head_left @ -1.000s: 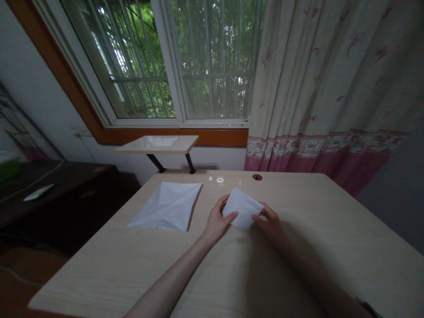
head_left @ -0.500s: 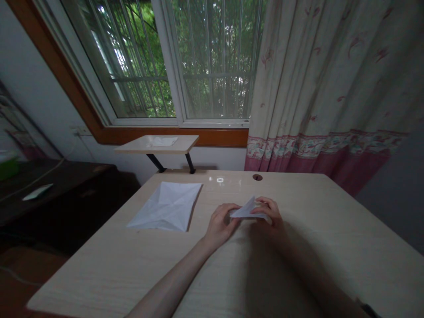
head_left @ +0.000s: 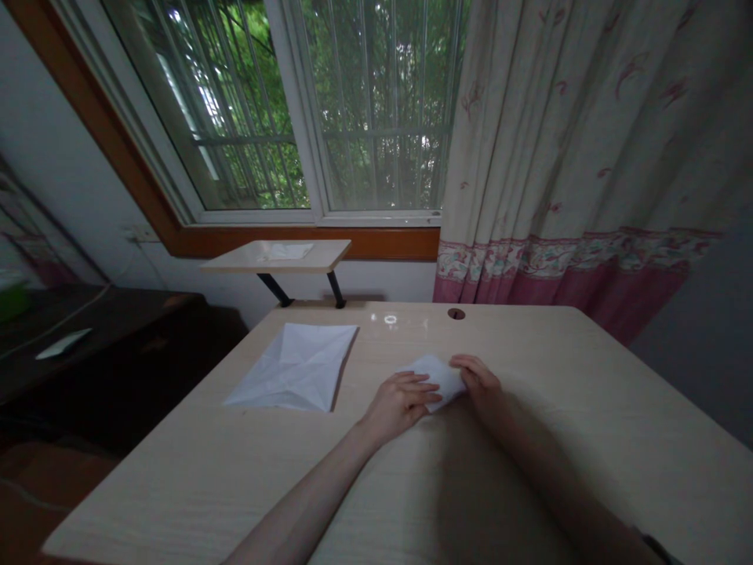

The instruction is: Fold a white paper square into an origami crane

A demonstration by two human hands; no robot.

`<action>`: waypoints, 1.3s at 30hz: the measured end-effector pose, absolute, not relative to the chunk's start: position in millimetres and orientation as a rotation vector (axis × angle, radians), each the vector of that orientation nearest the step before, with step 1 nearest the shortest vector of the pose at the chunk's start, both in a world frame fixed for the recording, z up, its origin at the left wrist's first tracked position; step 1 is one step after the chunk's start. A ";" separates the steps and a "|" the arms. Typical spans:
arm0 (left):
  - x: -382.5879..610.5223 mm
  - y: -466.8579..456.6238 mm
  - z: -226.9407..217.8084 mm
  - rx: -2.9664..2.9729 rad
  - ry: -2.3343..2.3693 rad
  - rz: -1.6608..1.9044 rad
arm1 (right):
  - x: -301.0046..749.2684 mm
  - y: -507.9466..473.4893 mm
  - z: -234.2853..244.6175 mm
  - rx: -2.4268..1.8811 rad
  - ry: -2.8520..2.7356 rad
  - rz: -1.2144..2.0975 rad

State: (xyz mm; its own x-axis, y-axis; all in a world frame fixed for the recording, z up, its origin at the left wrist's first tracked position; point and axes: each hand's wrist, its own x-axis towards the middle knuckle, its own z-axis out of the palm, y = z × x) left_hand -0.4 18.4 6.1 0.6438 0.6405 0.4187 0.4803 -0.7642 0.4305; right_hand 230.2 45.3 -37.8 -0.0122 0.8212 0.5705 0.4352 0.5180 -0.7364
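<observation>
A small folded white paper [head_left: 436, 375] lies flat on the light wooden table [head_left: 529, 439] in front of me. My left hand [head_left: 401, 402] rests on its near left part, fingers stretched flat over it. My right hand [head_left: 478, 380] presses its right edge with the fingers laid on the paper. A larger white sheet with creases [head_left: 294, 366] lies flat on the table to the left, apart from both hands.
A small raised shelf [head_left: 276, 256] stands at the table's far edge under the window. A cable hole [head_left: 455, 314] sits near the far edge. A curtain [head_left: 576, 157] hangs at right. A dark cabinet [head_left: 88, 345] is at left.
The small paper was held up between both hands, then folded over and laid down; now both hands press it flat on the table.
</observation>
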 end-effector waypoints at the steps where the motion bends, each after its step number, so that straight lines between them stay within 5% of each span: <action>1: 0.8 17.3 7.1 2.574 0.924 0.774 | 228.9 45.9 -40.2 -1.101 -1.698 0.431; 16: 9.0 22.7 -8.2 2.609 1.382 0.506 | 211.0 30.3 -30.1 -1.416 -2.423 0.006; 39: 4.0 20.8 -15.1 2.590 1.378 0.675 | 222.0 31.5 -70.1 -1.107 -2.280 -0.072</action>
